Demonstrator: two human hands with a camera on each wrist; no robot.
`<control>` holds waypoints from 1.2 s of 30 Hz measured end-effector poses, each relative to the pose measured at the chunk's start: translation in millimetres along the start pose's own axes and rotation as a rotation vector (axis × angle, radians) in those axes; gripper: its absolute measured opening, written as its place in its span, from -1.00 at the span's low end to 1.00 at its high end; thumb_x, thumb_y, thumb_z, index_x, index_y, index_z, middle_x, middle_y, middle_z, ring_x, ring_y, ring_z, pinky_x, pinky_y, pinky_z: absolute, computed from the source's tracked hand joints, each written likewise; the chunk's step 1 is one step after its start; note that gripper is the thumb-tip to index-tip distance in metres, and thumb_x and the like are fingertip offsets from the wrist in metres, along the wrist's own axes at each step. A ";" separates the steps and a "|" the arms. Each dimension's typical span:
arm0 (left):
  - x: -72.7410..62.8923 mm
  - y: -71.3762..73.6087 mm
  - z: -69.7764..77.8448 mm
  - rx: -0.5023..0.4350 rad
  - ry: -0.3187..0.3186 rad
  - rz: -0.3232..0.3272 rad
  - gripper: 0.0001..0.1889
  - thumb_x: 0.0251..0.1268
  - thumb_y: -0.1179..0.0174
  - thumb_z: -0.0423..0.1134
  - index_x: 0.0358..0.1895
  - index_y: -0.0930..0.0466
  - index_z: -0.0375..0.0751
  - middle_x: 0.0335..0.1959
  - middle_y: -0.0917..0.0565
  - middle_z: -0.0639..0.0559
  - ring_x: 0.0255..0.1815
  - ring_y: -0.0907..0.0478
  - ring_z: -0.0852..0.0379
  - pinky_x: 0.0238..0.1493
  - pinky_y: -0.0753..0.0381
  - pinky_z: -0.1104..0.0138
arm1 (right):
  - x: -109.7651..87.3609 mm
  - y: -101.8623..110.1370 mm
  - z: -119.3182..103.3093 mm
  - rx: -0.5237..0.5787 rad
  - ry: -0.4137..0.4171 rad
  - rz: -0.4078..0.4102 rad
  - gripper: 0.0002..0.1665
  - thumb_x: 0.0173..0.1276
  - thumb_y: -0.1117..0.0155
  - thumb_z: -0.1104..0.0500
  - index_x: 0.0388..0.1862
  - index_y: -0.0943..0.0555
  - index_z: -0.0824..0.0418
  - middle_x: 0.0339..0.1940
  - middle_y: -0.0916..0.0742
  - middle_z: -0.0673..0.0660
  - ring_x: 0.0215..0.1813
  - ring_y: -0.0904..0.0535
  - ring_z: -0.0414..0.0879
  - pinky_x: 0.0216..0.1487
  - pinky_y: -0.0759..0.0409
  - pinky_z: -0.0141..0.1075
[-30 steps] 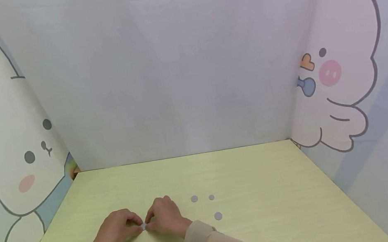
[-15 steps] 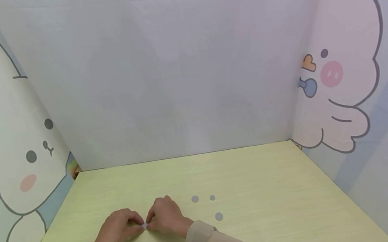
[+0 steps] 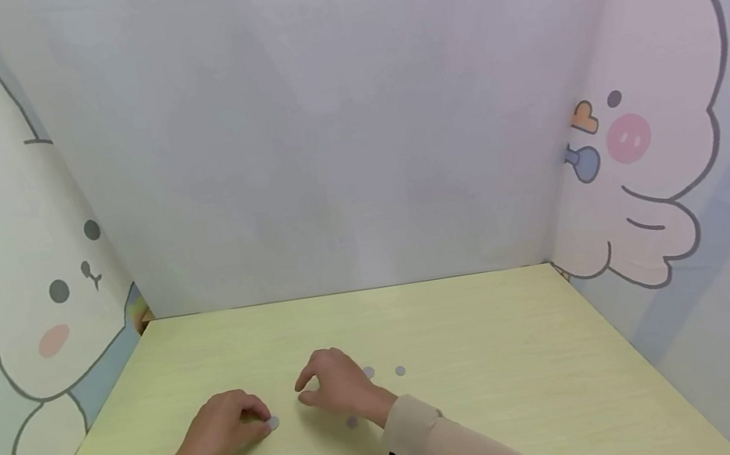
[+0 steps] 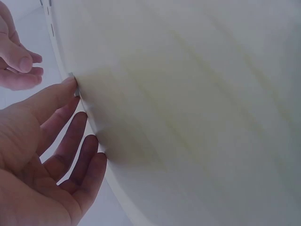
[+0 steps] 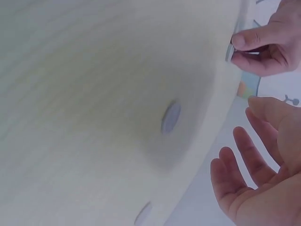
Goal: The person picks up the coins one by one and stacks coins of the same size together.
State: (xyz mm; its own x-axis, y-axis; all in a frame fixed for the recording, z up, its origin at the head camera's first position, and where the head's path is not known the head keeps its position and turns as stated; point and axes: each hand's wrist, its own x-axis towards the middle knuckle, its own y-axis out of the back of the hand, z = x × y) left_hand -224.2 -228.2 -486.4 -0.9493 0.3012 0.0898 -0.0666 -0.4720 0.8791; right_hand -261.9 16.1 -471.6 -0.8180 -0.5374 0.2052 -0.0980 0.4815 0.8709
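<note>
My left hand (image 3: 224, 429) pinches the edge of a small silver-grey coin (image 3: 273, 423) between thumb and index finger, low over the table. In the left wrist view a thin edge of that coin (image 4: 76, 85) shows at the thumb tip. My right hand (image 3: 337, 381) is held above the table to the right of it, thumb and fingers apart, with nothing between them. A coin (image 3: 352, 422) lies below the right hand, also plain in the right wrist view as a flat grey coin (image 5: 171, 117).
Two more coins lie on the pale yellow wood table (image 3: 499, 365): one coin (image 3: 369, 372) just past the right hand, another coin (image 3: 401, 371) farther right. Cloth walls (image 3: 325, 147) with cartoon animals stand around the back and sides.
My right hand has let go of the coin and moved up and right. A coin under its wrist now shows, while the right sleeve covers another. The left hand keeps its pinch.
</note>
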 end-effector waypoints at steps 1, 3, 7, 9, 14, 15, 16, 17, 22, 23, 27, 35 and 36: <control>-0.3 0.2 0.4 -0.001 0.007 -0.001 -0.86 0.18 -0.59 0.01 -0.35 -0.78 0.21 -0.36 -0.67 0.36 -0.31 -0.53 0.31 -0.19 -0.56 0.24 | -1.3 2.1 2.9 -0.003 0.011 0.006 -0.91 0.35 -0.55 0.10 -0.19 -0.90 -0.04 -0.24 -0.78 -0.17 -0.13 -0.58 -0.30 -0.01 -0.52 -0.42; -0.9 -0.1 0.6 -0.005 0.020 -0.004 -0.86 0.19 -0.59 0.01 -0.34 -0.79 0.21 -0.35 -0.68 0.35 -0.30 -0.53 0.29 -0.19 -0.56 0.24 | -4.5 6.3 7.8 -0.011 0.031 0.010 -0.91 0.35 -0.54 0.10 -0.18 -0.90 -0.02 -0.23 -0.79 -0.16 -0.10 -0.62 -0.26 0.03 -0.54 -0.39; -2.9 -0.7 1.3 -0.007 0.027 -0.002 -0.86 0.19 -0.59 0.00 -0.34 -0.79 0.19 -0.35 -0.68 0.33 -0.31 -0.53 0.28 -0.19 -0.56 0.25 | -12.4 13.6 15.9 -0.015 0.060 0.007 -0.89 0.37 -0.52 0.11 -0.16 -0.89 -0.01 -0.22 -0.79 -0.17 -0.07 -0.66 -0.21 0.06 -0.57 -0.37; -4.1 -1.0 1.5 -0.007 0.029 -0.002 -0.86 0.19 -0.58 -0.01 -0.34 -0.79 0.18 -0.35 -0.68 0.33 -0.30 -0.53 0.27 -0.18 -0.56 0.25 | -16.9 18.3 18.2 -0.018 0.066 0.002 -0.88 0.37 -0.52 0.11 -0.14 -0.89 -0.01 -0.21 -0.79 -0.18 -0.07 -0.67 -0.21 0.06 -0.57 -0.38; -5.8 -2.0 -0.5 -0.001 0.018 0.005 -0.86 0.20 -0.58 0.01 -0.33 -0.78 0.21 -0.34 -0.67 0.35 -0.29 -0.54 0.28 -0.18 -0.56 0.26 | -29.3 29.9 21.7 -0.003 0.053 -0.016 -0.86 0.39 -0.51 0.11 -0.10 -0.88 0.01 -0.19 -0.78 -0.16 -0.06 -0.68 -0.22 0.08 -0.56 -0.37; -6.2 -2.1 -0.9 0.001 0.013 0.008 -0.86 0.20 -0.58 0.01 -0.33 -0.78 0.22 -0.34 -0.67 0.36 -0.29 -0.54 0.29 -0.19 -0.56 0.27 | -31.9 32.2 22.4 0.004 0.051 -0.018 -0.85 0.39 -0.51 0.11 -0.10 -0.88 0.01 -0.19 -0.78 -0.16 -0.06 -0.67 -0.22 0.07 -0.56 -0.37; -6.3 -2.1 -1.3 0.002 0.006 0.013 -0.86 0.20 -0.58 0.02 -0.33 -0.78 0.22 -0.34 -0.67 0.36 -0.29 -0.54 0.30 -0.20 -0.56 0.28 | -34.7 34.7 23.2 0.011 0.050 -0.019 -0.85 0.39 -0.52 0.12 -0.09 -0.88 0.02 -0.18 -0.79 -0.15 -0.06 -0.67 -0.22 0.06 -0.57 -0.37; -6.5 -1.8 -1.3 0.001 0.000 0.016 -0.87 0.20 -0.58 0.01 -0.33 -0.78 0.23 -0.34 -0.67 0.37 -0.29 -0.54 0.30 -0.20 -0.56 0.28 | -37.6 37.2 23.9 0.019 0.049 -0.020 -0.85 0.39 -0.52 0.12 -0.09 -0.88 0.04 -0.17 -0.79 -0.13 -0.06 -0.67 -0.22 0.05 -0.57 -0.36; -5.1 -0.5 -0.5 -0.002 -0.015 0.024 -0.86 0.19 -0.58 0.02 -0.34 -0.78 0.23 -0.36 -0.66 0.37 -0.31 -0.51 0.33 -0.22 -0.55 0.30 | -51.4 45.9 29.8 0.047 0.048 -0.027 -0.82 0.36 -0.55 0.14 -0.08 -0.87 0.07 -0.14 -0.82 -0.07 -0.03 -0.71 -0.14 0.07 -0.58 -0.32; -4.5 -0.4 -0.1 -0.002 -0.011 0.023 -0.86 0.19 -0.58 0.02 -0.34 -0.78 0.23 -0.36 -0.66 0.37 -0.31 -0.51 0.34 -0.21 -0.55 0.30 | -54.2 46.4 31.3 0.054 0.043 -0.032 -0.82 0.35 -0.55 0.14 -0.07 -0.87 0.07 -0.13 -0.82 -0.08 -0.02 -0.71 -0.14 0.08 -0.58 -0.31; -2.2 -0.3 1.1 0.002 0.003 0.018 -0.85 0.18 -0.59 0.02 -0.35 -0.77 0.23 -0.36 -0.65 0.37 -0.31 -0.50 0.33 -0.20 -0.55 0.28 | -63.8 46.5 37.4 0.071 0.037 -0.044 -0.79 0.30 -0.58 0.15 -0.08 -0.87 0.06 -0.14 -0.80 -0.14 -0.02 -0.70 -0.17 0.13 -0.58 -0.28; -3.1 -0.6 0.1 0.005 0.007 0.017 -0.86 0.18 -0.59 0.01 -0.35 -0.78 0.24 -0.37 -0.66 0.36 -0.31 -0.51 0.34 -0.19 -0.55 0.29 | -72.2 41.5 45.1 0.062 0.017 -0.076 -0.75 0.19 -0.65 0.18 -0.12 -0.88 0.07 -0.18 -0.82 -0.14 -0.11 -0.66 -0.23 -0.01 -0.55 -0.37; -3.4 -0.5 -0.2 0.004 0.006 0.017 -0.86 0.19 -0.59 0.02 -0.35 -0.78 0.24 -0.37 -0.66 0.36 -0.31 -0.51 0.34 -0.20 -0.55 0.29 | -72.4 40.0 45.8 0.053 0.016 -0.078 -0.75 0.17 -0.65 0.19 -0.13 -0.88 0.06 -0.21 -0.81 -0.16 -0.17 -0.62 -0.27 -0.05 -0.53 -0.38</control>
State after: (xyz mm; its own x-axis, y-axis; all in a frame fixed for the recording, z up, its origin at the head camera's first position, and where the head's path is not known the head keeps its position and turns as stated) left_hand -221.0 -229.2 -487.3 -0.9521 0.2883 0.1022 -0.0490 -0.4736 0.8794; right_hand -232.5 106.0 -472.1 -0.7974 -0.5856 0.1457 -0.1907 0.4735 0.8599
